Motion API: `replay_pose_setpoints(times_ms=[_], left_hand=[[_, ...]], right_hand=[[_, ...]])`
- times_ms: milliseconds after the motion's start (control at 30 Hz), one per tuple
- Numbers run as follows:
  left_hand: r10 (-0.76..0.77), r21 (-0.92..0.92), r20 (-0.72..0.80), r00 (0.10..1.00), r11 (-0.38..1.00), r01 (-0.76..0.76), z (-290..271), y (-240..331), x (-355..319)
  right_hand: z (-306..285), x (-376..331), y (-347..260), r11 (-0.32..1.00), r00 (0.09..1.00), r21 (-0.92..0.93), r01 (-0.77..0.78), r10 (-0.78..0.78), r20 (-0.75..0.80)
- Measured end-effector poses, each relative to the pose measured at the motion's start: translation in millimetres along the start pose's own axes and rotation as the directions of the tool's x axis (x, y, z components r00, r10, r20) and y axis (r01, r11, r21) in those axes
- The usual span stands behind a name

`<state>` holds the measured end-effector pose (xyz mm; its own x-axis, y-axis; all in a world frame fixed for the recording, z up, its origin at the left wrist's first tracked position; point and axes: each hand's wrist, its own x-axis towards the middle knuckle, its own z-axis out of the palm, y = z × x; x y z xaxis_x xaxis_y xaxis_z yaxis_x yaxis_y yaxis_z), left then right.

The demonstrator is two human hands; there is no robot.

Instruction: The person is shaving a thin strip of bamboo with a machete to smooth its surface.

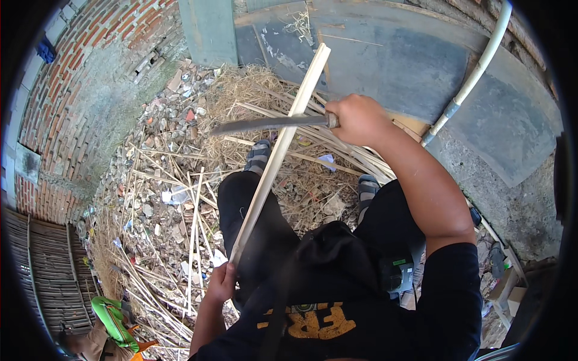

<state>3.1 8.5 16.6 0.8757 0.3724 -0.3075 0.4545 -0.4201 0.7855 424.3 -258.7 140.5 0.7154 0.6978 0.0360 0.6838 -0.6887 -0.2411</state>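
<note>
My left hand (223,281) is closed round the lower end of a long, pale split bamboo strip (274,162). The strip slants up and away to the right, passing over my left thigh. My right hand (359,118) grips the handle of a machete (256,124), its dark blade pointing left. In this view the blade crosses the upper part of the strip; whether it touches or cuts into it cannot be told. Thin bamboo strips (355,157) lie in a pile beyond my feet, partly hidden by my right forearm.
Rubble and shavings (162,126) cover the ground, with more loose strips (195,234) on the left. A brick wall (60,108) rises at the left, above a slatted bamboo panel (51,271). Grey sheets (391,66) and a pale pipe (481,63) stand at the far right.
</note>
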Motion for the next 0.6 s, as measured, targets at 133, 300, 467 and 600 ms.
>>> replay_pose_setpoints(times_ms=[133, 300, 467, 600], left_hand=[[-0.007, -0.024, 0.04, 0.999, 1.0, 0.008, -6, -6, 0], [0.099, 0.08, -0.018, 0.995, 0.992, -0.097, 11, -1, 5], [0.136, -0.008, -0.053, 0.989, 0.991, -0.137, 9, 5, 1], [0.008, 0.004, -0.011, 1.0, 1.0, -0.008, 1, 0, -1]], right_hand=[[-2, -11, -22, 0.982, 0.985, -0.087, 0.165, -0.168, -0.034], [6, 10, 12, 0.985, 0.999, 0.168, -0.036, 0.039, -0.014], [4, 3, 7, 0.998, 0.996, 0.068, 0.006, 0.0, -0.094], [6, -12, -15, 0.979, 0.967, 0.013, 0.205, -0.2, -0.16]])
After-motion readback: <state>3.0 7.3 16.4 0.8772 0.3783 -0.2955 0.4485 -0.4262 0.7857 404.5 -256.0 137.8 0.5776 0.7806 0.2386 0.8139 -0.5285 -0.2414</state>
